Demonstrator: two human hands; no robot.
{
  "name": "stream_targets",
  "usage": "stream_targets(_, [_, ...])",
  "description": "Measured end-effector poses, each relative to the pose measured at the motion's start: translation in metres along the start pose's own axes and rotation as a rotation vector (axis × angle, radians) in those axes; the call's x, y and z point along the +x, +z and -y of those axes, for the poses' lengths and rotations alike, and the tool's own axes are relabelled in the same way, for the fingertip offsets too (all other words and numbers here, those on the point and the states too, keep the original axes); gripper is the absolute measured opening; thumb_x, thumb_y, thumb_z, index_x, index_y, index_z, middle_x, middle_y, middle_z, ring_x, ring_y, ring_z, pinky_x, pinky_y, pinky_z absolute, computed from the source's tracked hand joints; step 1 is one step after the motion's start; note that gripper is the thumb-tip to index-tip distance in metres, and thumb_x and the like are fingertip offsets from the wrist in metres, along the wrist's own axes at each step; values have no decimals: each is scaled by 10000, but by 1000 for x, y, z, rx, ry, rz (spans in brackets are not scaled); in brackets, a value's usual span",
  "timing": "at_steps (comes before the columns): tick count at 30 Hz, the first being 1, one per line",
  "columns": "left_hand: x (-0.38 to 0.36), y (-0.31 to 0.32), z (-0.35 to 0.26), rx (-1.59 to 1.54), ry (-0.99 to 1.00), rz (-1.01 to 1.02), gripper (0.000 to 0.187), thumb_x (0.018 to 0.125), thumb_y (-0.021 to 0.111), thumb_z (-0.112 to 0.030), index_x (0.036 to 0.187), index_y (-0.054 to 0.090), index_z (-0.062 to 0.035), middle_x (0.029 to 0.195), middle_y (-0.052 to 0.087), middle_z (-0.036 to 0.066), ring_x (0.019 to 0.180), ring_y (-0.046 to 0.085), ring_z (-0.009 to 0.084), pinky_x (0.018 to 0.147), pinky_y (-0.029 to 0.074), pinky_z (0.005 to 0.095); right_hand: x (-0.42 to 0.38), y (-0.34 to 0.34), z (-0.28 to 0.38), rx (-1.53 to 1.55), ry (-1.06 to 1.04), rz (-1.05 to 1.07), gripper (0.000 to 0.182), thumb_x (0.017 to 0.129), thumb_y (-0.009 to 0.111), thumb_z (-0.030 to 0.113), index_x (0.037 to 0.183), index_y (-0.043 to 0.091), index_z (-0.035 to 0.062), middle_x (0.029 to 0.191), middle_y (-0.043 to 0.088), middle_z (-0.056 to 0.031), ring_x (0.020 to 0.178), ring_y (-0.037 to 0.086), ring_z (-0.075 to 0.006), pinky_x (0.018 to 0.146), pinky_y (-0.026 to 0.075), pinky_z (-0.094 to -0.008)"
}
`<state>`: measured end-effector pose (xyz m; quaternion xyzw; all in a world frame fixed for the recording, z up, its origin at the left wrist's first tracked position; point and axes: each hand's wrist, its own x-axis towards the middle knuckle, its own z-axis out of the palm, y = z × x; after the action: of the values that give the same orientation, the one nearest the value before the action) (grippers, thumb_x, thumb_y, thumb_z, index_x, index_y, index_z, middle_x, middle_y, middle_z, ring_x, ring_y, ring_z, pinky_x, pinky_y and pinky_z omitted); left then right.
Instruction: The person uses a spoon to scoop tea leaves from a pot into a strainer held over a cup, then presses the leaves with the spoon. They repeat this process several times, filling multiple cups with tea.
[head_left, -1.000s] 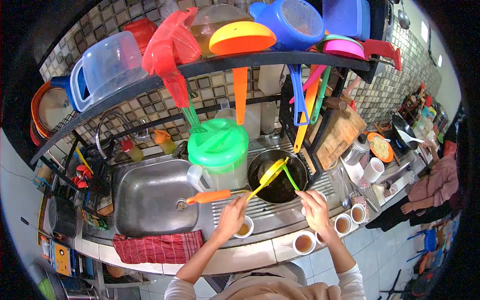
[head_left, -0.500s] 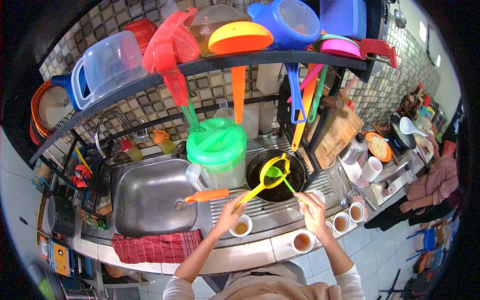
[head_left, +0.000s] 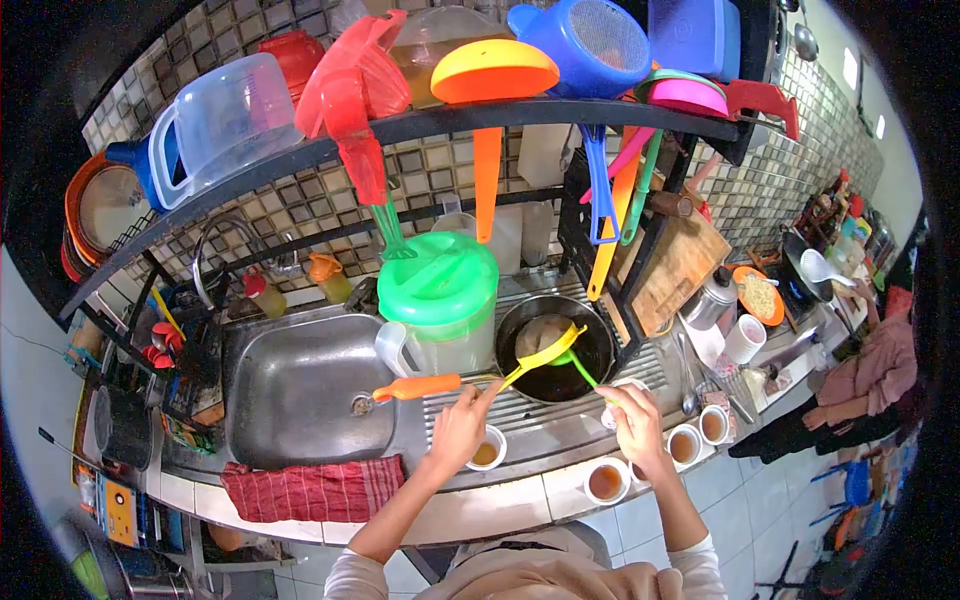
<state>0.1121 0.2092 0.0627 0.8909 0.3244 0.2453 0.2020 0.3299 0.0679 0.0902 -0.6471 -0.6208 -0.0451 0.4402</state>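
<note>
My left hand [head_left: 460,430] is closed around the handle of a yellow strainer [head_left: 548,352], whose bowl is tilted over a dark pot [head_left: 510,345]. In my right hand [head_left: 635,422] is the thin handle of a green spoon [head_left: 578,368]. Its head is mostly hidden behind the strainer's rim. Inside the pot shows dark liquid with a paler brown patch. Beside my left wrist stands a white cup [head_left: 487,449] with a little brown drink. Near my right hand are a fuller cup [head_left: 606,482] and another cup [head_left: 684,445]; one more is partly covered by that hand.
A steel sink [head_left: 310,390] lies left, with a red cloth [head_left: 312,490] on its front edge. Behind stands a green-lidded jug [head_left: 437,290]. An orange handle [head_left: 418,387] juts out near my left hand. Overhead runs a black rack [head_left: 400,128]. Another person [head_left: 868,365] is at right.
The yellow strainer has turned from facing up to tilted on its side, and the green spoon has dropped slightly with it. The view has shifted a little.
</note>
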Motion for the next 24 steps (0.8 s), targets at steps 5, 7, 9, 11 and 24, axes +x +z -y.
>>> stream_targets(5, [-2, 1, -3, 180, 15, -10, 449, 749, 468, -6, 1179, 456, -136, 828, 496, 137, 545, 551, 332, 459, 441, 431, -1, -7, 7, -49, 72, 42, 268, 715, 519, -14, 958, 597, 69, 815, 573, -94, 696, 531, -268, 636, 408, -337])
stream_targets(7, [0, -3, -8, 138, -33, 18, 414, 783, 457, -20, 1187, 440, -109, 837, 504, 152, 598, 566, 319, 503, 447, 430, -3, -6, 4, -40, 87, 4, 278, 710, 513, -19, 960, 597, 67, 815, 571, -98, 693, 528, -272, 634, 407, -340])
stream_targets(9, [-6, 3, -4, -37, -39, -23, 394, 807, 452, -39, 1196, 429, -96, 838, 509, 160, 622, 568, 298, 524, 444, 404, -6, -7, 3, 5, 151, -31, 260, 744, 488, -20, 975, 589, 44, 816, 563, -111, 704, 539, -255, 656, 413, -327])
stream_targets(11, [-11, 7, 0, -205, -41, -74, 376, 831, 447, -58, 1205, 419, -84, 839, 514, 168, 646, 569, 278, 544, 441, 377, -4, -9, 9, 93, 195, -73, 244, 767, 480, -15, 984, 583, 31, 821, 561, -115, 719, 544, -237, 665, 416, -312])
stream_targets(24, [-112, -31, -48, -1509, -514, 392, 303, 888, 423, -176, 1138, 288, -69, 848, 490, 71, 602, 475, 109, 448, 336, 213, -31, -8, -5, 588, 547, -267, 289, 882, 421, 116, 1124, 490, -27, 795, 533, -51, 563, 424, -47, 545, 353, -172])
